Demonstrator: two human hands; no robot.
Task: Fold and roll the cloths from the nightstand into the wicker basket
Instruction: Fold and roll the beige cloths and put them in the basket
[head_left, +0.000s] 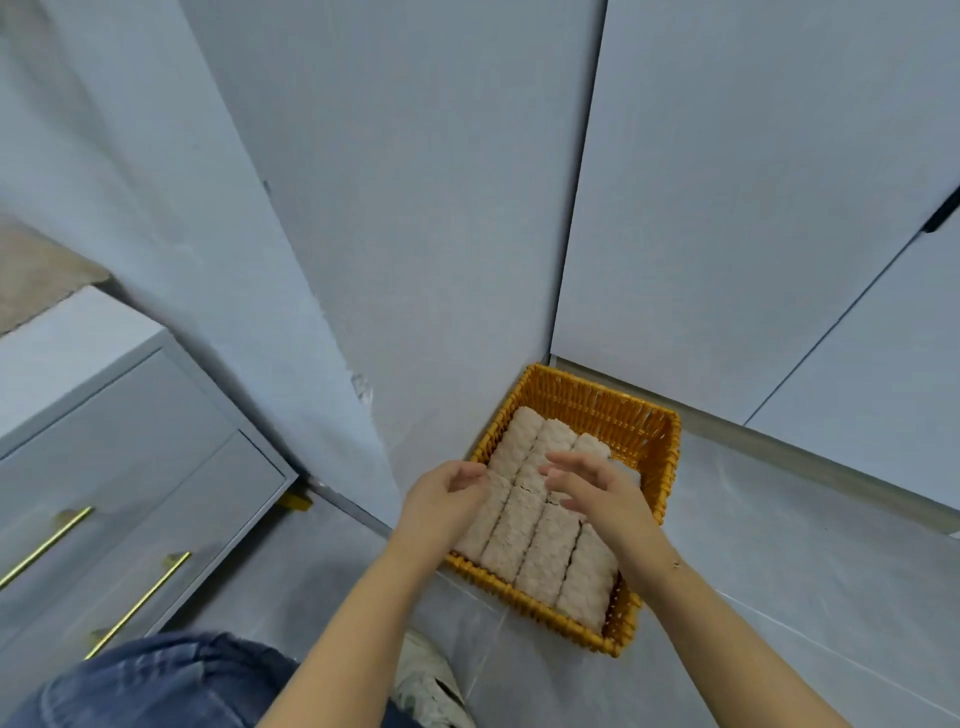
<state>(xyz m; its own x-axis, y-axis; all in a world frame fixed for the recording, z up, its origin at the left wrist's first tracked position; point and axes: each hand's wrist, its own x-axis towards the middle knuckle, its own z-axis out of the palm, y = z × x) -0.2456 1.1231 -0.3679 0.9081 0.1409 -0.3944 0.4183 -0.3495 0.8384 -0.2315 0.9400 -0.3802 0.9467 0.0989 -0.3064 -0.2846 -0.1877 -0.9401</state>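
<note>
Hands over wicker basket (655, 438) — left hand (445, 493), right hand (592, 486); rolled cloths (540, 551) inside

Wicker basket (597, 400) jammed into corner, centre-right of frame: wall (363, 208) tight on its left, cabinet doors (727, 182) right behind. So no way in from those two sides. Top open, near and right rims reachable over bare floor tiles (779, 545). Inside pretty much packed with rolled cloths (524, 540), only small gap at far right corner. Both hands, left hand (447, 499) and right hand (592, 488), hover over rolls, blocking middle. Nightstand (104, 441) fills lower left, handles sticking out.
</note>
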